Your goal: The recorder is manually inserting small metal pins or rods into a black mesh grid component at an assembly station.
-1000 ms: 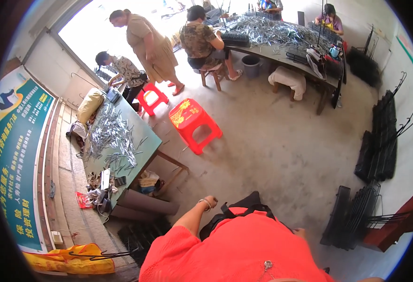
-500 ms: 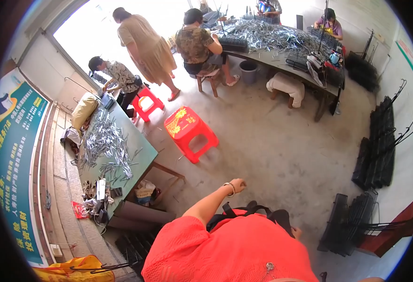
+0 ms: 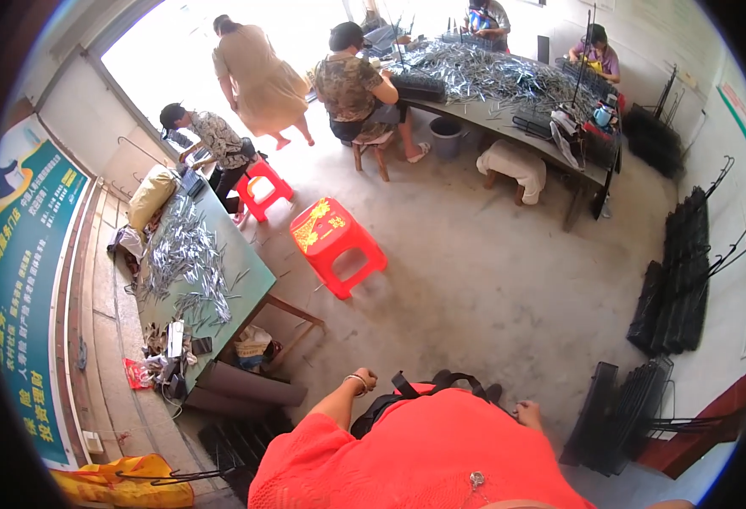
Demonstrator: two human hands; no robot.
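My left hand [image 3: 363,379] hangs in front of me over the concrete floor, its fingers loosely curled with nothing seen in them. A bracelet [image 3: 357,383] circles that wrist. My right hand [image 3: 527,414] is low beside my red top [image 3: 441,450], also curled, with no object visible in it. Neither hand touches a table or stool. A black bag [image 3: 381,413] with a strap sits at my front. The nearest furniture ahead is a red plastic stool [image 3: 339,246].
A green table [image 3: 250,276] at left carries metal strips [image 3: 190,254]. Several people work around a far table [image 3: 509,119] heaped with strips; a person in a tan dress [image 3: 258,76] walks near the doorway. Black racks [image 3: 674,271] lean along the right wall, others [image 3: 619,416] nearer me.
My left hand has swung back toward my body and to the left. My right hand now shows more clearly. The person in the tan dress has stepped farther toward the doorway.
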